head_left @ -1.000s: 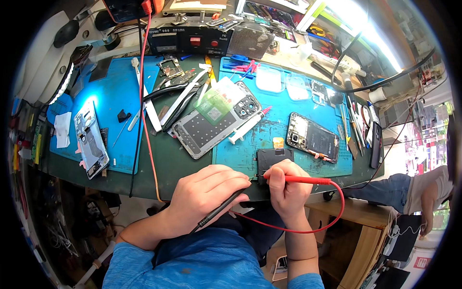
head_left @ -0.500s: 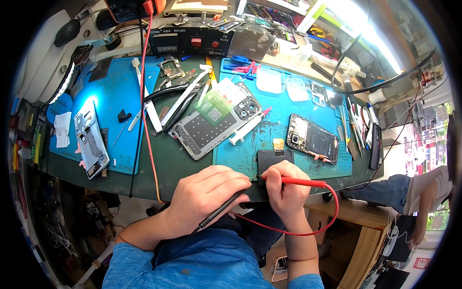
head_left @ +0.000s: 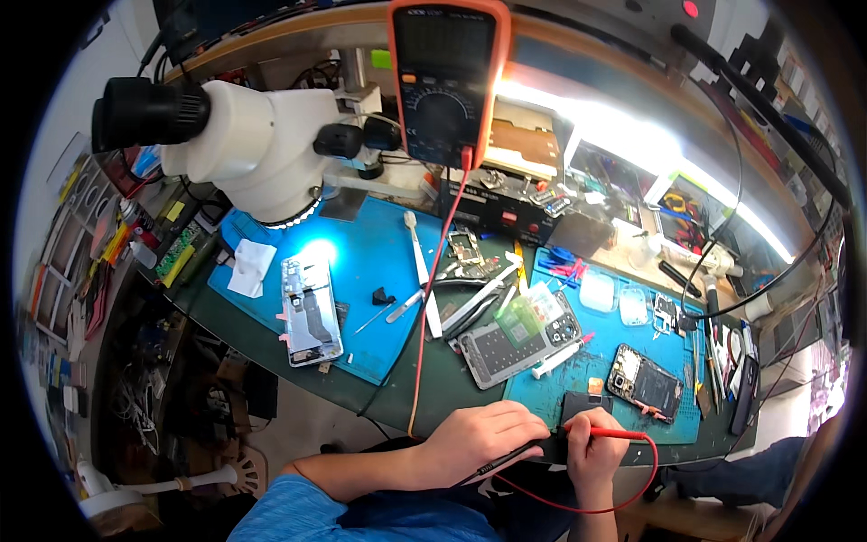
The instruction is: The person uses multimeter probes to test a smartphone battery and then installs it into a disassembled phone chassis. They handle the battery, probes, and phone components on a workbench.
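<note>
My left hand [head_left: 488, 443] is closed round a black test probe [head_left: 497, 461]. My right hand [head_left: 591, 456] pinches a red test probe [head_left: 623, 434], its tip at a dark flat part [head_left: 587, 404] on the bench's front edge, next to my left fingertips; exact contact is hard to make out. An orange-cased multimeter [head_left: 447, 81] hangs above, with a red lead plugged in. An opened phone [head_left: 650, 384] lies just beyond my right hand on a blue mat. A silver phone back [head_left: 501, 357] and a syringe [head_left: 555, 363] lie beyond my left hand.
A white microscope [head_left: 253, 154] with lit ring stands back left over another phone housing [head_left: 312, 321]. Tweezers [head_left: 433, 312], pliers and small boxes [head_left: 598, 289] crowd the bench. A lamp [head_left: 741, 217] lights the back right. Another person's legs [head_left: 759, 470] show at the lower right.
My view has tilted up and left, so the bench sits lower in the picture and the multimeter and microscope show fully. My hands keep the same grip on the probes.
</note>
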Motion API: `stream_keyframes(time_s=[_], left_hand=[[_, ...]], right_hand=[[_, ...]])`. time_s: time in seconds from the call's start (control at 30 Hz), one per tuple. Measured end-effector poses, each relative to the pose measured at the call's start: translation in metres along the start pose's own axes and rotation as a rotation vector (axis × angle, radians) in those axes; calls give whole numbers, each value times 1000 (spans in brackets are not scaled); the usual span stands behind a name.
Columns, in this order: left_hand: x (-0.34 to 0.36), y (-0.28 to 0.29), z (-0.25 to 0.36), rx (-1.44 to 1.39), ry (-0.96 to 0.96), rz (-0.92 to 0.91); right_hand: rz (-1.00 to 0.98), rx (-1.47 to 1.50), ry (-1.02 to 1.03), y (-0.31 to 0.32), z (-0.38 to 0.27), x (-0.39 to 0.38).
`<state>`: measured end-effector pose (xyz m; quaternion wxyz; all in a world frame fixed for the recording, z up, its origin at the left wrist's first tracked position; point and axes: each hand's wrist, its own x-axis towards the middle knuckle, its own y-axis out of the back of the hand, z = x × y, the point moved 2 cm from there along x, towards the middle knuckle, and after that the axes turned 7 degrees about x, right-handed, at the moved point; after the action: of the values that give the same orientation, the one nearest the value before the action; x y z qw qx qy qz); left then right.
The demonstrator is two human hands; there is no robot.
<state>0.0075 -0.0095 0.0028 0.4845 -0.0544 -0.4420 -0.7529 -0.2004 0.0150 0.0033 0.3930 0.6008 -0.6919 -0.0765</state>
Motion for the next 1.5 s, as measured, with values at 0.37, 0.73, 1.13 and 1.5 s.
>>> stream_keyframes(time_s=[0.37, 0.73, 1.13, 1.5], left_hand=[[-2, -4, -1, 46, -7, -1], [-1, -1, 1, 35, -8, -5], [1, -2, 1, 22, -1, -9], [-4, 0, 1, 37, 19, -6]], right_hand=[[2, -1, 59, -1, 2, 2], [-2, -6, 65, -1, 2, 2], [4, -7, 48, -1, 2, 3], [12, 9, 37, -4, -3, 2]])
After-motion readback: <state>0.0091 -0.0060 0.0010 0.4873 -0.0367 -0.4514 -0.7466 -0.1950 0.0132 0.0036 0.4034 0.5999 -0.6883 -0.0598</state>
